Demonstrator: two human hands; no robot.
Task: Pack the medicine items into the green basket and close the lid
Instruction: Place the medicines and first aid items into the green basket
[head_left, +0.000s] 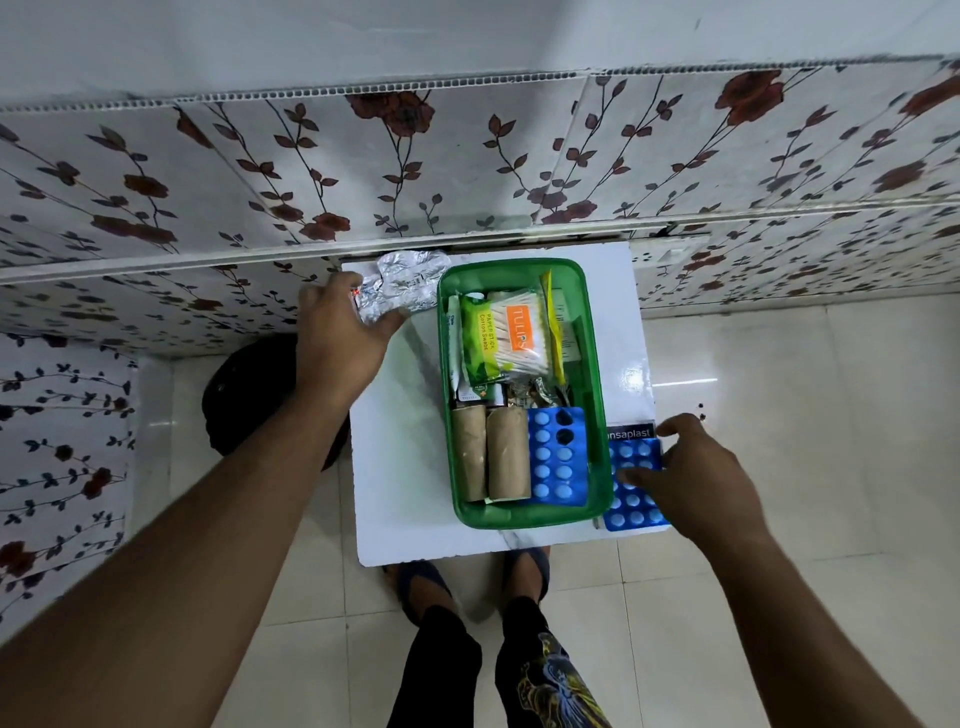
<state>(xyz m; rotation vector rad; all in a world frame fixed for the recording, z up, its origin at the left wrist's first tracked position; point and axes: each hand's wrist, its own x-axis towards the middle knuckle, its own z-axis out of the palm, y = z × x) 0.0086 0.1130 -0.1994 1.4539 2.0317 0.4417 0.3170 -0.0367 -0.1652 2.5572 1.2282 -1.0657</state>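
The green basket (597, 395) stands open on a small white table (400, 467). Inside lie a cotton swab pack (506, 338), two brown bandage rolls (491, 452), a blue pill strip (557, 457) and small packets. Left of the basket, my left hand (343, 332) grips crumpled silver foil strips (408, 283) at the table's far left corner. To the basket's right, my right hand (696, 473) rests its fingers on another blue pill strip (631, 501), which lies over a Hansaplast pack (628, 434). No lid is in view.
A floral-patterned wall panel (467, 171) rises right behind the table. A dark round object (249, 395) sits on the tiled floor to the left. My feet (467, 577) stand under the table's near edge.
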